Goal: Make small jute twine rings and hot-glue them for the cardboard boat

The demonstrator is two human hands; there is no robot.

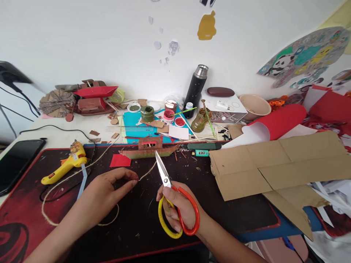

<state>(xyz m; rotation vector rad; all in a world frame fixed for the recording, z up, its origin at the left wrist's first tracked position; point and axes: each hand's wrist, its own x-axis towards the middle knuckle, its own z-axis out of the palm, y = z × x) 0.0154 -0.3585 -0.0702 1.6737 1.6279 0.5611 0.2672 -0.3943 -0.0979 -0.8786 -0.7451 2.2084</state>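
My left hand [109, 190] pinches a length of jute twine [68, 177] near its end, just above the dark desk mat [236, 204]. The twine's short free end runs up and right toward the scissor blades. My right hand [178, 208] grips scissors [171, 193] with one yellow and one red handle loop, the blades pointing up and left, closed or nearly so. Just beyond the blades lies a small brown cardboard boat model [149, 149] with a red paper square [120, 160] beside it. The rest of the twine loops across the mat to the left.
A yellow glue gun [65, 166] lies at the left, with a phone [16, 160] beyond it. Flattened cardboard [279, 168] covers the right side. Paint jars [147, 113], a black flask [195, 91], red paper roll [276, 120] and a bowl [254, 106] stand behind.
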